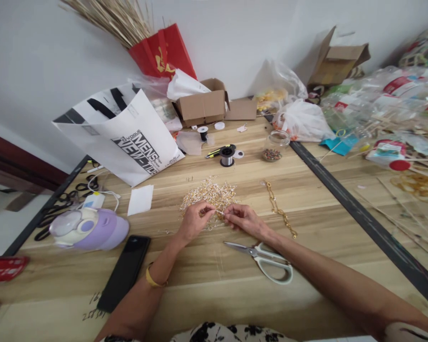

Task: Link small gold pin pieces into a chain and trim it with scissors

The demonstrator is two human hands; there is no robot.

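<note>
Both hands meet over a pile of small gold and silver beaded pieces (209, 190) on the wooden table. My left hand (197, 219) is pinched, thumb against forefinger, at a tiny shiny piece. Close beside it, my right hand (244, 219) also pinches at the fingertips. What sits between the fingers is too small to name. Beneath my right forearm lies a pair of scissors (271, 265) with white handles, blades pointing left. A gold chain (276, 206) stretches along the table to the right of my right hand.
A spool of wire (227, 156), a cutter knife (217, 151) and a jar of beads (274, 148) stand behind the pile. To the left are a black phone (124, 270), a purple-white bottle (92, 228) and a white paper bag (128, 137). Plastic bottles (395, 95) crowd the right.
</note>
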